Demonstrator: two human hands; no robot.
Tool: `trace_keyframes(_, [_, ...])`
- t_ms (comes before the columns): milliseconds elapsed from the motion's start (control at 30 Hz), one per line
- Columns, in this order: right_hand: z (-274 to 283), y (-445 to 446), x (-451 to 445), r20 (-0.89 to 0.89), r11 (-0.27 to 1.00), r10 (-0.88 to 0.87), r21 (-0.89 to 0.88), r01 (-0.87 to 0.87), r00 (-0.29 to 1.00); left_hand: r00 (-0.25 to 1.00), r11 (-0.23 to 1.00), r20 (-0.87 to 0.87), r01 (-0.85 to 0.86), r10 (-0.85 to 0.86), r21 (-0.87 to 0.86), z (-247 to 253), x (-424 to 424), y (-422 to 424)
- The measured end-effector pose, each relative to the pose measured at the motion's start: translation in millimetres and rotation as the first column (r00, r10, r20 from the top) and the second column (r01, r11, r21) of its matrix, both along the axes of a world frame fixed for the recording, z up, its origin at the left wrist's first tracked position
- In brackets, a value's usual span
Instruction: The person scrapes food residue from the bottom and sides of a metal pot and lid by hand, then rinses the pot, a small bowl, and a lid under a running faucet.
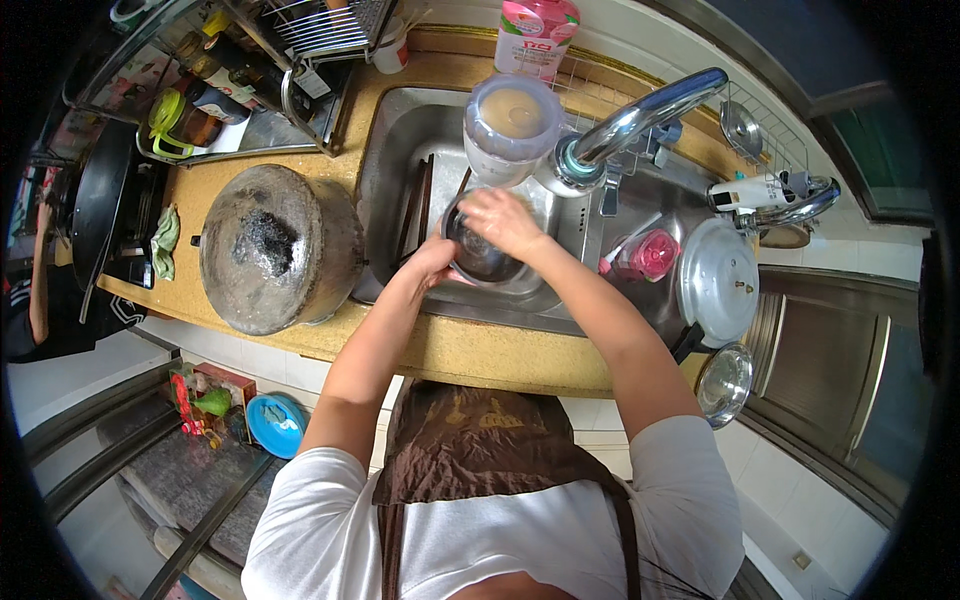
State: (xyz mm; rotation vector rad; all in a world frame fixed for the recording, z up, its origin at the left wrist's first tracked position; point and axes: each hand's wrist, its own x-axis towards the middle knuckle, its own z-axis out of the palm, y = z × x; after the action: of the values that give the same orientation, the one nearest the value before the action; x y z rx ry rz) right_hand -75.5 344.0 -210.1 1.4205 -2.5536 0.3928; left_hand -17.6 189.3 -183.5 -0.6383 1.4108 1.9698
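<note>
Over the sink (386,139), my left hand (433,259) grips the near left side of a round metal bowl (484,259). My right hand (504,221) lies across the bowl's far rim, its fingers reaching over the opening. Motion blurs those fingers, so whether they hold anything cannot be made out. Dark brown chopsticks (426,201) lie in the basin left of the bowl. Just beyond my right hand stands a lidded plastic container (501,161), beside the chrome faucet (645,112).
A large, stained lidded pot (262,251) occupies the counter (465,345) on the left. To the right are a pink bottle (649,255) and a pressure cooker lid (718,281). A pink detergent bottle (536,37) stands behind the sink. Another person's arm (41,277) shows far left.
</note>
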Motion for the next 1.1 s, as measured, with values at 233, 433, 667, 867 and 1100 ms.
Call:
trace_keyframes(233, [5.2, -14.3, 26.7, 0.529, 0.865, -0.501, 0.336, 0.373, 0.685, 0.894, 0.958, -0.390, -0.273, 0.221, -0.082, -18.6, -13.8, 10.1])
trace_keyframes(433, [-5.1, -30.0, 39.7, 0.959, 0.804, 0.004, -0.172, 0.569, 0.284, 0.900, 0.953, -0.373, -0.283, 0.226, -0.108, -38.9, -15.5, 10.4])
trace_keyframes(667, [-3.6, -6.8, 41.2, 0.588, 0.936, -0.353, 0.223, 0.273, 0.728, 0.922, 0.941, -0.322, -0.283, 0.213, -0.187, -54.1, -15.0, 7.5])
trace_keyframes(867, [2.6, -27.6, 46.7, 0.805, 0.891, -0.039, -0.240, 0.386, 0.592, 0.895, 0.914, -0.383, -0.334, 0.231, -0.229, -26.7, -13.6, 11.0])
trace_keyframes(1100, [-13.7, 17.9, 31.5, 0.057, 0.947, -0.261, 0.207, 0.244, 0.964, 0.879, 0.931, -0.459, -0.268, 0.131, -0.249, 0.8, -5.3, 9.5])
